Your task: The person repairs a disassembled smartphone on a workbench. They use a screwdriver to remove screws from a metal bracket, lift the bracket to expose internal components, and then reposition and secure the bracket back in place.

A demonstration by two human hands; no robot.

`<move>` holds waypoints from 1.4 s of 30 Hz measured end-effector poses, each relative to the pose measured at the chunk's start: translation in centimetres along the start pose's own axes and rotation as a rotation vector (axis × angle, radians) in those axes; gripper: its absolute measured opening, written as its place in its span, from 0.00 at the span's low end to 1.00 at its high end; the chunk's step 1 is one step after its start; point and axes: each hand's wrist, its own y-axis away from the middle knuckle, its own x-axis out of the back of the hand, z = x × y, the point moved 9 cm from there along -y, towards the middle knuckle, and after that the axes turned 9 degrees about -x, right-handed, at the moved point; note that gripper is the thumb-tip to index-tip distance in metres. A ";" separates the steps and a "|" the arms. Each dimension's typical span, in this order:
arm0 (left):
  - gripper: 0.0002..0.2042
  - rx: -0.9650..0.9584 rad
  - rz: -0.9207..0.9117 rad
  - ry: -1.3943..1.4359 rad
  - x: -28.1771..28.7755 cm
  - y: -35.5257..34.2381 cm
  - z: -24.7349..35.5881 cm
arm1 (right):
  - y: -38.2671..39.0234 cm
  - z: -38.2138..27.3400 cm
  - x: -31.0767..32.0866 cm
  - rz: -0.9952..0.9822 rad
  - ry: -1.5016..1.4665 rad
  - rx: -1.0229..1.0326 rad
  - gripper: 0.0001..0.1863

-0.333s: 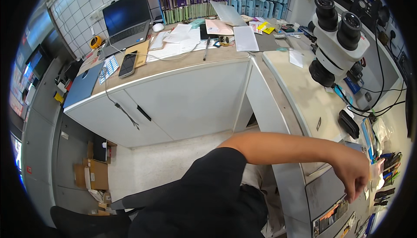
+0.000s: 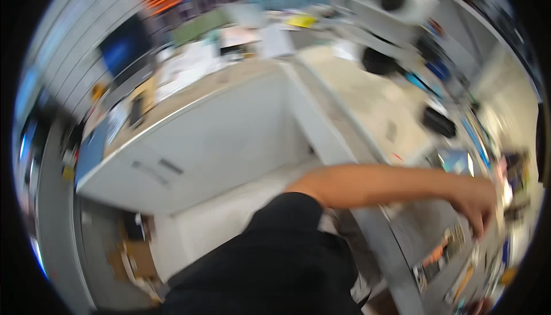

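My left arm stretches from the lower middle to the right, and my left hand [image 2: 475,206] hangs with fingers bent down and closed above grey drawer fronts or trays [image 2: 419,234] that hold small parts [image 2: 439,252]; what it holds, if anything, is hidden by blur. At the lower right edge a blurred bit of my right hand [image 2: 481,306] shows, its fingers unclear. A clutter of pens and tools [image 2: 513,177] lies right of my left hand.
A white microscope [image 2: 419,2] stands over a cream mat [image 2: 361,108] with a black case [image 2: 439,121]. The back counter [image 2: 212,76] carries a laptop [image 2: 123,48], phone [image 2: 136,111] and papers [image 2: 183,65]. Cardboard boxes [image 2: 138,257] sit at the lower left.
The whole view has shifted and blurred as my head moves. My left hand sits higher in the picture, and part of my right hand has appeared at the lower right.
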 end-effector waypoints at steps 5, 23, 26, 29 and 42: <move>0.07 0.202 0.007 -0.006 2.5 2.3 2.7 | 0.4 -1.8 -1.7 -0.026 -0.018 -0.138 0.07; 0.06 0.448 0.091 -0.138 0.3 2.6 -0.5 | -2.1 -8.9 -11.9 -0.446 0.110 -0.056 0.27; 0.06 0.436 0.077 -0.159 -0.3 2.7 -0.8 | -3.6 -8.7 -11.1 -0.355 -0.020 -0.044 0.29; 0.05 0.356 0.091 -0.186 -0.5 2.5 -0.7 | -5.3 -8.8 -10.4 -0.176 -0.160 0.059 0.31; 0.06 -0.008 -0.261 -0.585 -5.6 2.7 3.0 | -6.5 -6.1 -13.9 -0.310 -0.099 0.016 0.25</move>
